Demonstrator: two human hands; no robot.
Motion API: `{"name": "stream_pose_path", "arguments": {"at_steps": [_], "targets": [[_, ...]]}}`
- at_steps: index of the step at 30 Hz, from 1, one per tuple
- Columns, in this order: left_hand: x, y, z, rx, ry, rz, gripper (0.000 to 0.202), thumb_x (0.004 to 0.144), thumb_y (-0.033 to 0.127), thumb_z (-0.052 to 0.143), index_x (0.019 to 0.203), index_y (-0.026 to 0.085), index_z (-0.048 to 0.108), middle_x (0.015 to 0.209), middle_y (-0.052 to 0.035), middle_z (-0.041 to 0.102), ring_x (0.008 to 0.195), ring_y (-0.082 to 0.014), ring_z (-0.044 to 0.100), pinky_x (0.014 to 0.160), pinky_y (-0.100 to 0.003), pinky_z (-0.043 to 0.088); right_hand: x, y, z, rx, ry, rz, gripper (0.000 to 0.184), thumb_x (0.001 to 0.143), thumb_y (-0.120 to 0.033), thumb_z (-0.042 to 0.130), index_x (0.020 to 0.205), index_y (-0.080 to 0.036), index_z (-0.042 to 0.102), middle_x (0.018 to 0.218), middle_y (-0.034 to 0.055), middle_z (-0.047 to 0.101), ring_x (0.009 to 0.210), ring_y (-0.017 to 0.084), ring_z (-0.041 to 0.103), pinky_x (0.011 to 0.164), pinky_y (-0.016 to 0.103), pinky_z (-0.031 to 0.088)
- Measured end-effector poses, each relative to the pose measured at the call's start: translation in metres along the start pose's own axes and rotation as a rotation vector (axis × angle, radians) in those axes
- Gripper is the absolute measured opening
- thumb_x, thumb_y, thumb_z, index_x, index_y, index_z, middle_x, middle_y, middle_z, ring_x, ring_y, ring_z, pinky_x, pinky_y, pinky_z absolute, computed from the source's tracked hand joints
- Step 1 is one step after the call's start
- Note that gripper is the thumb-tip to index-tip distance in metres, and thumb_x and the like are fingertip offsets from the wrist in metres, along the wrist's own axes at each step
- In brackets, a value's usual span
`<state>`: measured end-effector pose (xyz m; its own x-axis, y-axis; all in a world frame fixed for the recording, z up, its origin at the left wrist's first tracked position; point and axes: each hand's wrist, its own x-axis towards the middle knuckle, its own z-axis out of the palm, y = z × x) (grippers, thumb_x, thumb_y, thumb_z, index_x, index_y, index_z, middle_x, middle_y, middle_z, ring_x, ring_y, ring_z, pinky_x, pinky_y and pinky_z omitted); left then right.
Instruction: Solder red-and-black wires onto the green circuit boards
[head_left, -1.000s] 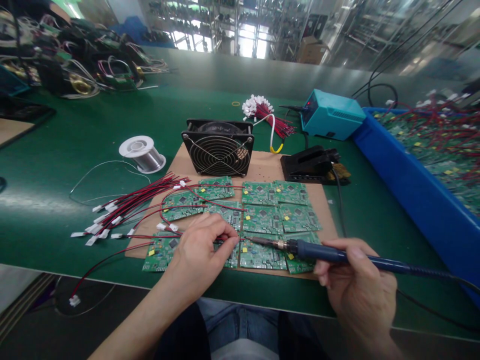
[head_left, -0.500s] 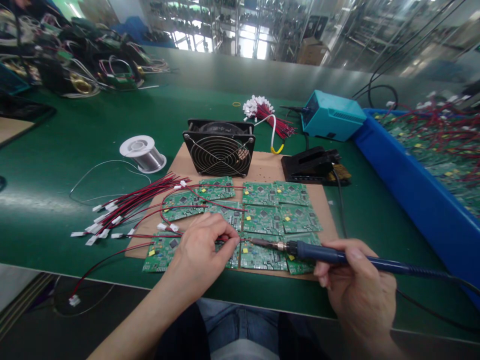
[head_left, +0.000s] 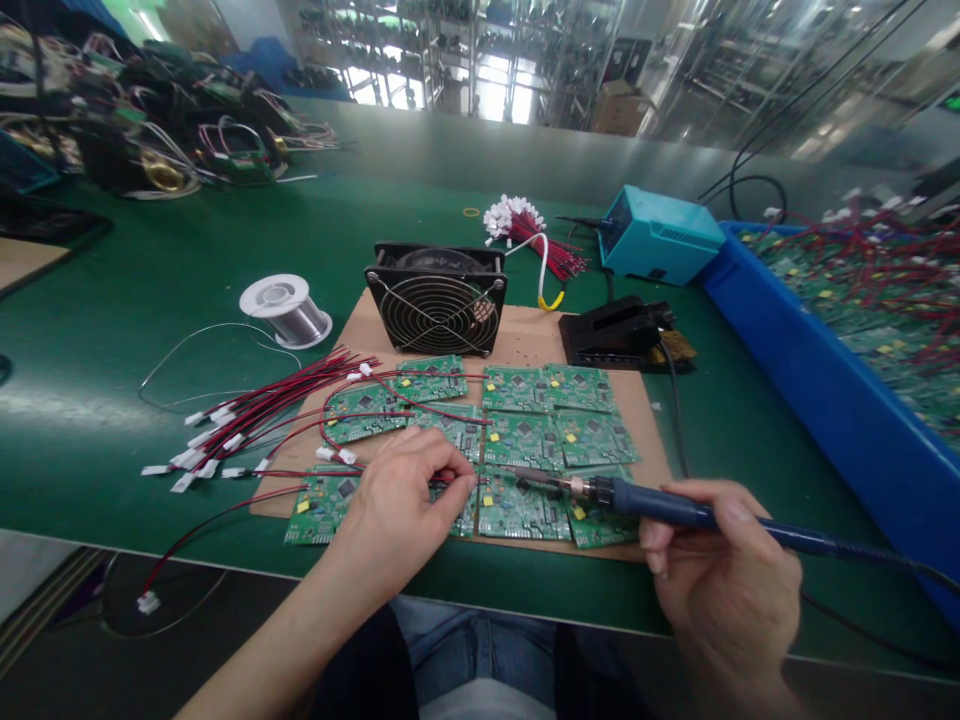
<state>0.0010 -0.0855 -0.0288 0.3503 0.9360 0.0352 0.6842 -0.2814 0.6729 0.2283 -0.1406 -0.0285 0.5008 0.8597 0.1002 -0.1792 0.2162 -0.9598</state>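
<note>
1. Head view: red wire (head_left: 481,481) is pinched by left hand (head_left: 409,492), thumb to forefinger, beside circuit board (head_left: 523,510).
2. Soldering iron (head_left: 660,505) is gripped in curled right hand (head_left: 726,570), tip held over the board.
3. Board is laid on cardboard (head_left: 651,425).

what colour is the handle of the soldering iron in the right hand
The handle is dark blue, seen best in the head view.

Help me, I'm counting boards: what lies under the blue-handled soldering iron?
Under the blue-handled soldering iron, held in the right hand, two green rectangular circuit boards show on a brown cardboard sheet. The strips it covers cannot be seen.
</note>
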Motion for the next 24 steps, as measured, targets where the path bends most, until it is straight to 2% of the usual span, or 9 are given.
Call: {"name": "stream_pose_path", "arguments": {"at_steps": [7,12,15,18,21,24], "targets": [[0.000,-0.002,0.001,0.009,0.010,0.006,0.017,0.086,0.020,0.055,0.071,0.020,0.062,0.073,-0.0013,0.062,0.077,-0.0200,0.056,0.074,-0.035,0.042,0.014,-0.019,-0.006,-0.051,0.111,-0.070,0.019,0.070,-0.033,0.067,0.062,-0.016,0.071,0.038,0.0033,0.056,0.028,0.017,0.050,0.026,0.023,0.038],[0.001,-0.001,0.001,0.024,0.013,0.004,0.018,0.086,0.019,0.055,0.070,0.019,0.061,0.072,-0.0011,0.062,0.075,-0.0197,0.056,0.072,-0.034,0.042,0.052,-0.039,-0.011,-0.156,0.228,-0.228,0.020,0.065,-0.029,0.058,0.056,-0.014,0.067,0.037,0.0024,0.052,0.028,0.015,0.047,0.027,0.026,0.033],[0.001,-0.001,0.001,0.020,0.015,0.007,0.017,0.086,0.019,0.055,0.070,0.020,0.061,0.072,-0.0007,0.062,0.076,-0.0195,0.056,0.072,-0.034,0.042,0.075,-0.042,-0.015,-0.109,0.261,-0.299,0.019,0.065,-0.027,0.054,0.055,-0.014,0.064,0.037,0.0001,0.049,0.029,0.013,0.046,0.028,0.025,0.029],[0.001,-0.001,0.002,0.007,0.020,0.017,0.016,0.085,0.018,0.056,0.070,0.020,0.062,0.073,-0.0004,0.062,0.076,-0.0194,0.056,0.071,-0.034,0.042,0.087,-0.037,-0.021,-0.019,0.307,-0.233,0.019,0.064,-0.025,0.054,0.050,-0.014,0.062,0.036,0.0002,0.046,0.028,0.012,0.043,0.027,0.024,0.025],[0.000,-0.001,0.002,0.001,0.024,0.026,0.017,0.085,0.018,0.055,0.070,0.020,0.061,0.072,-0.0002,0.062,0.075,-0.0190,0.056,0.070,-0.033,0.042,0.090,-0.032,-0.028,0.050,0.365,-0.120,0.023,0.068,-0.021,0.051,0.049,-0.014,0.062,0.037,0.0017,0.048,0.027,0.012,0.043,0.027,0.023,0.024],[0.000,-0.001,0.001,0.007,0.027,0.030,0.017,0.085,0.018,0.054,0.070,0.019,0.061,0.072,-0.0002,0.061,0.075,-0.0188,0.056,0.070,-0.033,0.042,0.089,-0.033,-0.028,0.066,0.397,-0.091,0.030,0.074,-0.018,0.047,0.048,-0.013,0.062,0.036,0.0020,0.047,0.027,0.012,0.043,0.028,0.022,0.022]]}}
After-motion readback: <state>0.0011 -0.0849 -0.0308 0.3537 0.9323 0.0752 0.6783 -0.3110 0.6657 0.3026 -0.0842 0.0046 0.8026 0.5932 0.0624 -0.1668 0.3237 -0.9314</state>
